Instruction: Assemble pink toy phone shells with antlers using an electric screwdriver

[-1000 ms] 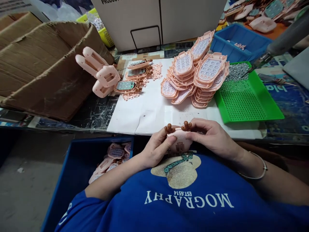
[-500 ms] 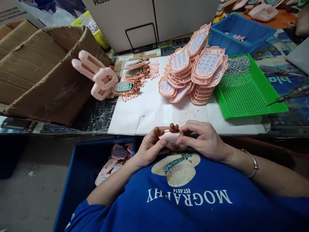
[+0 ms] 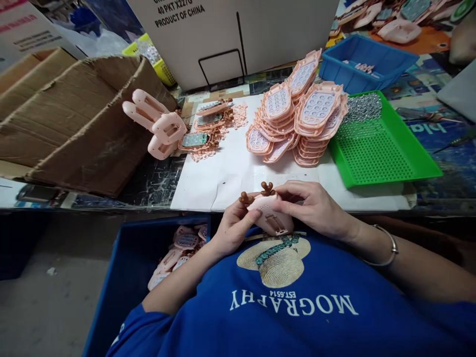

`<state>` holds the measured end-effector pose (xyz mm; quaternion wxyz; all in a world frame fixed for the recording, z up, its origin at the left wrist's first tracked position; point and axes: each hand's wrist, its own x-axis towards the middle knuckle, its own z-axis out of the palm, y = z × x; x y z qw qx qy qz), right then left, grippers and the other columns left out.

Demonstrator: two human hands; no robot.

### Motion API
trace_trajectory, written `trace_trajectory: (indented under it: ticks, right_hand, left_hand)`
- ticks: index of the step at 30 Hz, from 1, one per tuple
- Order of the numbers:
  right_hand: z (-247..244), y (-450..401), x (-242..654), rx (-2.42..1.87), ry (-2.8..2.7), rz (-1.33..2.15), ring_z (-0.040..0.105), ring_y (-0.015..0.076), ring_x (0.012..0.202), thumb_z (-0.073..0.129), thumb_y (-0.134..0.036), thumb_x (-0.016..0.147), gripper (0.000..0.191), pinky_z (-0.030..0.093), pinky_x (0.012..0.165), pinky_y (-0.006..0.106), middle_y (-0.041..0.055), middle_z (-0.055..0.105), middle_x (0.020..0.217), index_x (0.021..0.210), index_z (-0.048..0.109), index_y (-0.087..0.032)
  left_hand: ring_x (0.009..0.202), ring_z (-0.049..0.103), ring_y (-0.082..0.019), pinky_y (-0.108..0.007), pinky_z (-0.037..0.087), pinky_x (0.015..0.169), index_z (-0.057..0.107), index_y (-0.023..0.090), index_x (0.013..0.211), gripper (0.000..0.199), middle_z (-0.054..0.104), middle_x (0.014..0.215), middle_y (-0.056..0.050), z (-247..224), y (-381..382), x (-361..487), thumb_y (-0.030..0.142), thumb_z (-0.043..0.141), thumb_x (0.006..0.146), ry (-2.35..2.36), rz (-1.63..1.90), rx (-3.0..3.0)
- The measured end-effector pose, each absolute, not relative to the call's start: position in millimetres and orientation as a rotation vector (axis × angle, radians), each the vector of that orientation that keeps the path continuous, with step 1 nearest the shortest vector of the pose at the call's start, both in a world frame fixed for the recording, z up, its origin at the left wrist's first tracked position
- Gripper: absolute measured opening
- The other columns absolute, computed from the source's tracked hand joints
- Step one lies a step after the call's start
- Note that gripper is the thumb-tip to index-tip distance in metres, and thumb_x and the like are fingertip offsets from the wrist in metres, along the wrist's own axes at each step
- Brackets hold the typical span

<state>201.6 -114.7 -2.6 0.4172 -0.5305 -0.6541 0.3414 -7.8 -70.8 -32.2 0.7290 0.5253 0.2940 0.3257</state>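
A pink plastic toy casing (image 3: 275, 218) with two brown antler-shaped parts on top is held between both hands, in front of the shirt. My left hand (image 3: 232, 225) grips its left side, thumb on the face. Around its right upper edge are the closed fingers of my right hand (image 3: 314, 206). A slotted opening and small holes show on the casing's face. Beyond the hands, pink shells with keypads (image 3: 318, 104) are piled on white paper (image 3: 230, 173). Left of them lie pink shells with green circuit boards (image 3: 195, 140) and small pink pieces (image 3: 240, 115).
A green tray (image 3: 386, 158) with screws and a blue bin (image 3: 368, 54) stand at right. Pink empty frames (image 3: 169, 128) lean by a cardboard box (image 3: 85, 124) at left. A blue crate (image 3: 126, 258) with pink casings is below the table edge. A screwdriver (image 3: 455, 143) is far right.
The casing has tilted in my hands, so more of its slotted face shows. Both hands still hold it. The view has shifted slightly, with the table objects appearing lower.
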Motion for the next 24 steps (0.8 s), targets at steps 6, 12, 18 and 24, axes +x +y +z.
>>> trace_trajectory:
  ticks: [6,12,18,24]
  right_hand:
    - [-14.4,-114.8,194.9,-1.356,-1.883,0.205,0.064,0.0277,0.111,0.059,-0.054,0.096,0.059,0.058,0.095,0.044,0.0163,0.064,0.122,0.138,0.051,-0.013]
    - [-16.7,-110.1,200.1,-1.448,-2.007,-0.162,0.06,0.0354,0.118,0.057,-0.055,0.095,0.072,0.057,0.096,0.049,0.0243,0.059,0.127,0.143,0.044,-0.003]
    - [-9.8,-112.1,207.2,-1.376,-2.0,-0.106,0.064,0.0318,0.111,0.055,-0.052,0.095,0.068,0.06,0.089,0.043,0.0218,0.062,0.125,0.144,0.045,-0.006]
    - [-3.4,-109.9,205.1,-1.411,-2.057,-0.113,0.066,0.0329,0.106,0.057,-0.053,0.095,0.069,0.059,0.086,0.046,0.022,0.064,0.122,0.141,0.048,-0.004]
  left_hand:
    - [0.117,0.066,-0.023,-0.04,0.049,0.106,0.067,0.021,0.116,0.036,0.074,0.117,-0.007,-24.8,-62.6,16.9,0.041,0.072,0.087,0.727,1.003,0.909]
    - [0.121,0.064,-0.024,-0.04,0.045,0.11,0.068,0.021,0.121,0.038,0.072,0.123,-0.007,-15.3,-58.4,33.7,0.039,0.071,0.088,0.593,0.97,0.94]
    - [0.142,0.045,-0.029,-0.045,0.037,0.118,0.06,0.032,0.138,0.06,0.054,0.15,-0.005,-25.4,-55.8,31.9,0.037,0.078,0.081,0.36,0.89,0.957]
    - [0.143,0.044,-0.032,-0.044,0.04,0.115,0.06,0.03,0.136,0.072,0.048,0.155,-0.008,-37.5,-49.4,35.7,0.04,0.087,0.07,0.329,0.946,0.881]
